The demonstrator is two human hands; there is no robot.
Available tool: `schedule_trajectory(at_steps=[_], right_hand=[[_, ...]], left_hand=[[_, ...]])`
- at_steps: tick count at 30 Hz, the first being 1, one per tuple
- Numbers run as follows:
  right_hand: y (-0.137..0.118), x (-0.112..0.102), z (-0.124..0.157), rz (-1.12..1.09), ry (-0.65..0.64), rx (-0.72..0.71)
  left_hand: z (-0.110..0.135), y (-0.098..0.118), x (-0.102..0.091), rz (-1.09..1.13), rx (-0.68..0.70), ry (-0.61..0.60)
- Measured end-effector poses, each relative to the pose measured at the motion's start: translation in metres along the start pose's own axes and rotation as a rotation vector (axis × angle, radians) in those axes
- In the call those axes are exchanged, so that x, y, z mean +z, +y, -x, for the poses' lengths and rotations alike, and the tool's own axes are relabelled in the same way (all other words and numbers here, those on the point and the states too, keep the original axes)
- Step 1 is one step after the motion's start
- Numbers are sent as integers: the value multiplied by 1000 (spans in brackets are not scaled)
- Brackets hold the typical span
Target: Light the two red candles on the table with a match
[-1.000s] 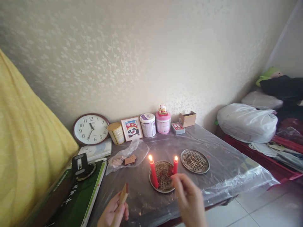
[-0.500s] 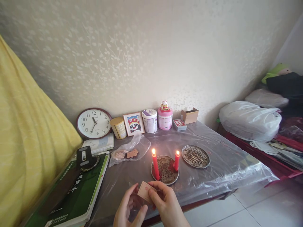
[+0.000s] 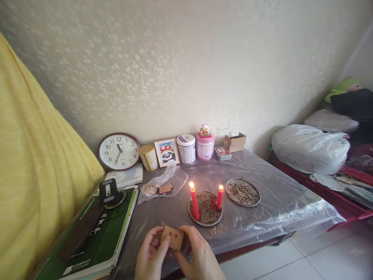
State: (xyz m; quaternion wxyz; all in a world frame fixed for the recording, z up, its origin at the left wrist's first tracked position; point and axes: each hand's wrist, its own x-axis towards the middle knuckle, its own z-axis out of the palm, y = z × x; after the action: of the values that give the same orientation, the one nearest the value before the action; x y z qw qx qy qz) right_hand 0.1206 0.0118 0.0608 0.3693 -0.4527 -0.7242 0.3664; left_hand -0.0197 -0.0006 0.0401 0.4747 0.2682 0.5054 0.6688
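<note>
Both hands hold a small tan matchbox (image 3: 173,237) with red print over the table's near edge. My left hand (image 3: 150,256) pinches its left end, and my right hand (image 3: 197,258) grips its right end. Just beyond them sits a round metal plate (image 3: 206,211) with two lit red candles, the left candle (image 3: 194,202) and the right candle (image 3: 219,197), standing upright on it. A second metal plate (image 3: 243,192) holding sticks lies to the right.
The table (image 3: 276,202) is covered in clear plastic. A plastic bag (image 3: 163,183), green book (image 3: 96,237), clock (image 3: 119,151), tins (image 3: 186,148), framed picture (image 3: 167,152) and small boxes (image 3: 235,142) line the left and back. A yellow cloth (image 3: 32,182) hangs at left. Bags (image 3: 310,147) pile at right.
My right hand drew back from the right candle and joined the left hand on the matchbox, which now lies flat between both hands. The view shifted slightly.
</note>
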Motion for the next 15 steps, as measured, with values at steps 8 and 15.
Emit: schedule_trajectory(at_steps=[8,15], right_hand=[[6,2,1,49,0,-83],[5,1,1,77,-12,-75]], left_hand=[[0,1,-3,-140,31,-50],[-3,3,-2,-196,53,-74]])
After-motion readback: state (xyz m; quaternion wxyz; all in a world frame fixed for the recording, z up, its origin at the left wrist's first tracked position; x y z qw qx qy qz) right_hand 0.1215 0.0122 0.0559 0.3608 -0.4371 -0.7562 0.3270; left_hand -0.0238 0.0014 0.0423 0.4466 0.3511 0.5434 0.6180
